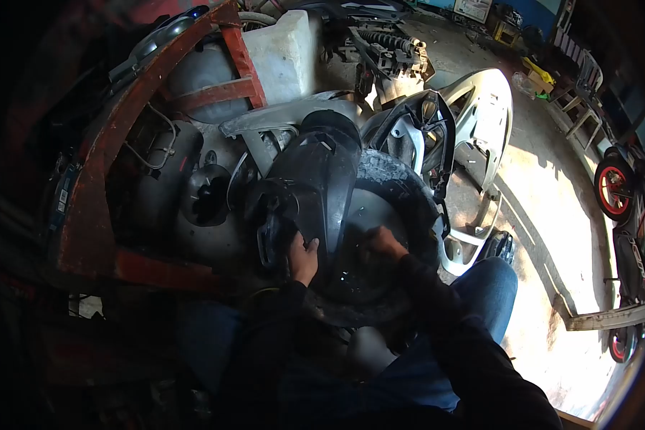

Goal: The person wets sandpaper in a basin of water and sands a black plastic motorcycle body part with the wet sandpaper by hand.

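A black plastic motorcycle body panel [314,168] leans across the left side of a round dark tub [424,208]. Murky-looking water [373,215] with small bright specks lies inside the tub. My left hand [304,258] grips the panel's lower edge, thumb showing and the other fingers partly hidden. Over the tub, just right of the panel, my right hand [387,244] is closed with its knuckles up. Whatever is in its fingers is hidden in shadow.
Light-coloured motorcycle fairings [480,122] stand right of the tub, beside a black-edged panel [437,136]. On the left is a red-brown frame [97,186]. Behind stands a pale concrete block [279,61]. A motorcycle wheel with a red rim [614,190] is at the far right.
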The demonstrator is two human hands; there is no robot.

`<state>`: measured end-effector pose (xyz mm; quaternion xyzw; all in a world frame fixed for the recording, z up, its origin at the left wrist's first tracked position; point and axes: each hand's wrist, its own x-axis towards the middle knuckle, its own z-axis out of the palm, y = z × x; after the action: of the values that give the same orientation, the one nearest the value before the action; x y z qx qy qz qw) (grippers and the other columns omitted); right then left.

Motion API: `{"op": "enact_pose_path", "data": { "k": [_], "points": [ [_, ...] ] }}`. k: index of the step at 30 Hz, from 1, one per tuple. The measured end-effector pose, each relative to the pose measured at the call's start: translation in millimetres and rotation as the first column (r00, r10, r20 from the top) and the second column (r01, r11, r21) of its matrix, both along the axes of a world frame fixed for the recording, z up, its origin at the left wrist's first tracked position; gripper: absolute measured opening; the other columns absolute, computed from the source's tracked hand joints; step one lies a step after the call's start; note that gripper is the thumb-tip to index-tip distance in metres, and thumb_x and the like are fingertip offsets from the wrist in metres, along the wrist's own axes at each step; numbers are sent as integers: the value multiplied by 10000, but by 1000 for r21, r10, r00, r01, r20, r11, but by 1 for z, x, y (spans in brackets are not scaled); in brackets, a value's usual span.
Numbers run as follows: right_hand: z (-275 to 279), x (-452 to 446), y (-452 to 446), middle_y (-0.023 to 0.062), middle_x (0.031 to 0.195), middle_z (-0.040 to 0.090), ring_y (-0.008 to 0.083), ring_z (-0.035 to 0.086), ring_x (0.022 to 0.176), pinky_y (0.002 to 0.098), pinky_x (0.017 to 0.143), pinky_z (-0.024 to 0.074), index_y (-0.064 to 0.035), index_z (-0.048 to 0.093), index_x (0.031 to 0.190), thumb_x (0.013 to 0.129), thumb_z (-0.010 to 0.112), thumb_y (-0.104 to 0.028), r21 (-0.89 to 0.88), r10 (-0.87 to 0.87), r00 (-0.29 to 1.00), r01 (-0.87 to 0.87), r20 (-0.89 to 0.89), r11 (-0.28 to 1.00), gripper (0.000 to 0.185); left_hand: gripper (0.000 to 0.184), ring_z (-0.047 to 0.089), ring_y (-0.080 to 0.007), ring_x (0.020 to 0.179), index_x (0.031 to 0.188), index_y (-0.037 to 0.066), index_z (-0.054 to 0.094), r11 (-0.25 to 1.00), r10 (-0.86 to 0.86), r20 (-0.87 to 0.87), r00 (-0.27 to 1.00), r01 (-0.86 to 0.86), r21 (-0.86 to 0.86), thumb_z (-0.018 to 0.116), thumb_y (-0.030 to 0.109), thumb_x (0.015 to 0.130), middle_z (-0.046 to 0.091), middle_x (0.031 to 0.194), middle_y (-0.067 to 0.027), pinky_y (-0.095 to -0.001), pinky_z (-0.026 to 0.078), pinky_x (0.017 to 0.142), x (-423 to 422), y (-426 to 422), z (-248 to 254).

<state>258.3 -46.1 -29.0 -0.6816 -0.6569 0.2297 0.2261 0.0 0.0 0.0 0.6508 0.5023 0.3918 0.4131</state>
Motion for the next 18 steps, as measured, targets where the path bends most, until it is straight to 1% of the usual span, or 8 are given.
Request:
{"op": "enact_pose_path", "data": {
  "k": [1,2,3,5,8,13,15,18],
  "points": [
    [27,4,3,171,1337,586,301,537,1234,398,1043,422,-39,556,1352,817,704,-112,-203,-103,916,24,-387,979,560,436,594,-345,1169,1304,-24,520,999,-13,33,999,15,-36,649,35,892,616,1251,-209,-389,433,993,2,-2,7],
    [51,6,5,143,1290,614,244,627,1105,363,963,497,5,551,1339,807,684,-28,-391,-264,683,-33,-681,920,549,388,608,-335,1141,1267,-35,535,997,-25,67,997,30,-71,632,9,894,626,1225,-199,-380,441,973,5,-4,15],
    [83,-3,14,143,1290,614,244,627,1105,363,963,497,5,551,1339,807,684,-28,-352,-236,689,-29,-685,936,549,388,608,-335,1141,1267,-35,535,999,-28,75,997,30,-29,632,9,894,626,1225,-199,-380,441,973,0,6,34],
    [122,-4,6,115,1197,629,201,632,1041,329,896,521,36,540,1316,790,656,34,-296,-270,376,-13,-887,955,538,383,620,-297,1111,1250,-42,543,995,-75,182,980,86,-56,625,-25,876,635,1196,-196,-356,451,947,6,-6,56],
    [150,-1,2,103,1152,621,198,625,1044,327,884,526,37,537,1300,792,636,52,-182,-157,309,-55,-938,982,517,368,627,-253,1074,1232,-43,550,989,-112,223,968,129,-65,613,-46,869,647,1166,-175,-336,458,921,14,-16,93],
    [205,4,-19,115,1179,612,217,632,1056,332,916,531,18,515,1319,803,597,86,-189,-149,406,-60,-902,980,527,307,636,-220,1007,1169,-42,573,985,-132,182,974,149,-83,608,-52,864,667,1102,-142,-327,470,873,8,-19,125],
    [213,6,-22,119,1183,615,225,633,1072,331,926,534,14,505,1331,807,574,114,-191,-165,287,-65,-944,979,538,288,638,-212,989,1147,-40,582,981,-128,205,970,154,-115,610,-51,861,672,1080,-135,-327,473,858,5,-21,145],
    [219,2,-30,138,1210,622,244,630,1102,366,991,503,23,494,1348,816,507,135,-175,-164,154,-60,-974,983,544,286,643,-203,973,1134,-34,594,947,-88,255,963,161,-280,616,-51,850,679,1050,-132,-327,478,844,-2,-34,173]
  ]
}}
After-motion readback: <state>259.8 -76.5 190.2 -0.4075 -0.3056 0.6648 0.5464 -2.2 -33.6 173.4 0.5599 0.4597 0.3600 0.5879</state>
